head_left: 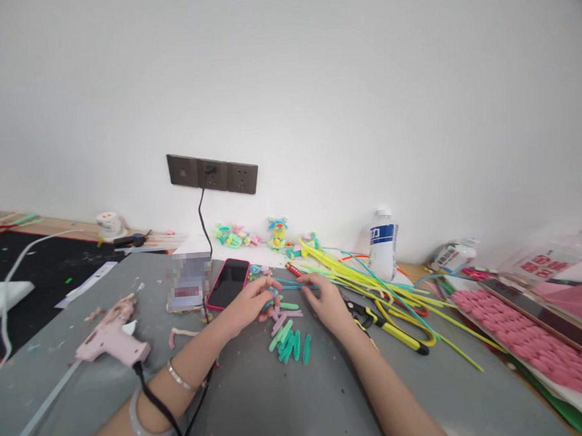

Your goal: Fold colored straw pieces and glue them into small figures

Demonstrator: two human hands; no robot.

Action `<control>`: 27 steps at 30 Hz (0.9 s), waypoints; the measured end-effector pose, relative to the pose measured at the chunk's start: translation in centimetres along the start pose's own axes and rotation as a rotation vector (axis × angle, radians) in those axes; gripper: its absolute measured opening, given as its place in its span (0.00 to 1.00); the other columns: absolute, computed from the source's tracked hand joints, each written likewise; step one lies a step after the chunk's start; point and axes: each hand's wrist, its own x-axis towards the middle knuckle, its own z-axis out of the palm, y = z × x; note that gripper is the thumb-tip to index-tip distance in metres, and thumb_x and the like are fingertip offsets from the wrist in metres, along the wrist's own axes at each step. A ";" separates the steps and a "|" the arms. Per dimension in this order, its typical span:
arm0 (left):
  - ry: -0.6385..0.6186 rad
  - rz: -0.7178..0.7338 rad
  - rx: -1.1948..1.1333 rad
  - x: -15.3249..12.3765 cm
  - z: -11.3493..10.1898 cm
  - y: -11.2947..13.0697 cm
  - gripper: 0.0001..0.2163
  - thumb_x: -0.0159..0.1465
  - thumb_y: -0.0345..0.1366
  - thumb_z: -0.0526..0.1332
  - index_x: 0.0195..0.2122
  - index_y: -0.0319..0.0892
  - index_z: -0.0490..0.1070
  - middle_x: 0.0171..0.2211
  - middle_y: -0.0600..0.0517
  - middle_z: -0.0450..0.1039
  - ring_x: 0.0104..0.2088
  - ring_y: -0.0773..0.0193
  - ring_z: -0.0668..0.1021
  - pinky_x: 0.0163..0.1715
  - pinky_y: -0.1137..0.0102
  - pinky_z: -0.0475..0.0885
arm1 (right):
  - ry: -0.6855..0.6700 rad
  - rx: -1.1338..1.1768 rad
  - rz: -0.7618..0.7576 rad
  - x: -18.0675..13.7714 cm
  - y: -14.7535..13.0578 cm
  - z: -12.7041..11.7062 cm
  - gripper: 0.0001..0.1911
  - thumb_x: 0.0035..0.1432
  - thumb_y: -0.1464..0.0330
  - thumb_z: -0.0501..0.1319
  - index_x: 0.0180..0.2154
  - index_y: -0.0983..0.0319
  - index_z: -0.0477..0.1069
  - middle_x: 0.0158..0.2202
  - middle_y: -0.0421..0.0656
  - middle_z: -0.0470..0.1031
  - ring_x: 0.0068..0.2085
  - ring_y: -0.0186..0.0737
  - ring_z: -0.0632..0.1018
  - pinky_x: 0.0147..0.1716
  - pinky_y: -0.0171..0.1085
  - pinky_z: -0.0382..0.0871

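Note:
My left hand is closed around a blue pipe cleaner, part of which looks bunched or coiled at the fingertips. The blue strand stretches across to my right hand, whose thumb and fingers pinch its other end. Just below and between the hands lie short teal pipe cleaner pieces, with green and lilac pieces beside them. A black phone with a pink edge rests left of my left hand. Yellow-handled pliers lie to the right of my right hand.
A pink glue gun sits at left, its black cord running under my left forearm. Long yellow pipe cleaners spread over the right side. Small pipe cleaner figures and a white bottle stand by the wall. A pink knitted piece lies far right.

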 end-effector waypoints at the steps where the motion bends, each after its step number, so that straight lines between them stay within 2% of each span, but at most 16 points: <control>1: -0.008 -0.006 -0.003 0.0 0.0 -0.1 0.10 0.61 0.38 0.59 0.41 0.40 0.68 0.30 0.54 0.70 0.21 0.73 0.70 0.17 0.78 0.60 | -0.034 -0.058 -0.029 -0.1 0.1 0.3 0.10 0.55 0.71 0.56 0.37 0.61 0.75 0.41 0.48 0.79 0.45 0.50 0.76 0.47 0.46 0.65; 4: -0.033 -0.012 -0.039 -0.1 0.0 -0.2 0.12 0.61 0.39 0.62 0.43 0.39 0.69 0.34 0.50 0.73 0.27 0.70 0.75 0.23 0.75 0.68 | -0.116 -0.209 -0.042 -0.3 0.1 0.6 0.13 0.54 0.75 0.57 0.39 0.60 0.75 0.40 0.48 0.78 0.45 0.49 0.75 0.46 0.46 0.63; 6: -0.050 -0.011 -0.068 0.0 0.0 -0.3 0.14 0.60 0.39 0.64 0.45 0.40 0.69 0.38 0.48 0.76 0.31 0.66 0.78 0.30 0.72 0.72 | -0.139 -0.281 -0.028 -0.4 -0.1 0.5 0.11 0.55 0.75 0.58 0.37 0.59 0.76 0.37 0.46 0.77 0.43 0.48 0.75 0.43 0.44 0.61; 9: -0.067 -0.008 -0.073 0.0 0.0 -0.4 0.18 0.59 0.40 0.67 0.48 0.40 0.69 0.41 0.44 0.78 0.39 0.61 0.81 0.38 0.68 0.74 | -0.147 -0.339 -0.023 -0.5 -0.5 0.1 0.07 0.57 0.74 0.58 0.31 0.59 0.73 0.34 0.45 0.77 0.41 0.48 0.75 0.42 0.43 0.59; 13: -0.072 0.002 -0.039 0.0 0.0 -0.3 0.19 0.59 0.45 0.67 0.45 0.40 0.68 0.42 0.41 0.80 0.47 0.54 0.80 0.40 0.66 0.74 | -0.088 -0.283 -0.021 -0.4 -1.0 -0.1 0.05 0.58 0.73 0.56 0.31 0.60 0.69 0.35 0.46 0.76 0.40 0.48 0.75 0.42 0.43 0.60; 17: -0.055 0.021 -0.039 0.1 -0.1 -0.2 0.19 0.57 0.49 0.67 0.37 0.41 0.64 0.40 0.40 0.81 0.47 0.52 0.81 0.37 0.66 0.74 | 0.035 -0.036 -0.017 -0.2 -1.7 -0.3 0.05 0.61 0.69 0.53 0.33 0.60 0.66 0.32 0.45 0.75 0.35 0.45 0.75 0.39 0.41 0.64; 21: -0.056 0.005 -0.013 0.1 -0.2 -0.1 0.20 0.57 0.52 0.67 0.35 0.41 0.62 0.37 0.42 0.82 0.37 0.56 0.83 0.34 0.67 0.75 | 0.117 0.131 -0.012 0.0 -2.6 -0.7 0.07 0.61 0.65 0.56 0.35 0.60 0.69 0.33 0.46 0.76 0.36 0.46 0.75 0.39 0.41 0.66; 23: -0.063 -0.003 -0.016 0.1 -0.2 -0.1 0.20 0.57 0.52 0.66 0.36 0.40 0.64 0.36 0.42 0.81 0.35 0.59 0.82 0.35 0.67 0.75 | 0.092 0.168 -0.015 0.0 -3.0 -0.8 0.08 0.60 0.63 0.57 0.35 0.60 0.71 0.33 0.46 0.76 0.36 0.46 0.75 0.39 0.41 0.66; 27: -0.045 -0.013 -0.023 0.0 -0.1 -0.2 0.20 0.57 0.52 0.66 0.37 0.39 0.67 0.34 0.45 0.80 0.34 0.61 0.82 0.35 0.68 0.76 | -0.037 0.212 0.010 -0.1 -3.6 -0.8 0.10 0.60 0.61 0.58 0.30 0.60 0.69 0.28 0.43 0.71 0.31 0.42 0.71 0.33 0.39 0.63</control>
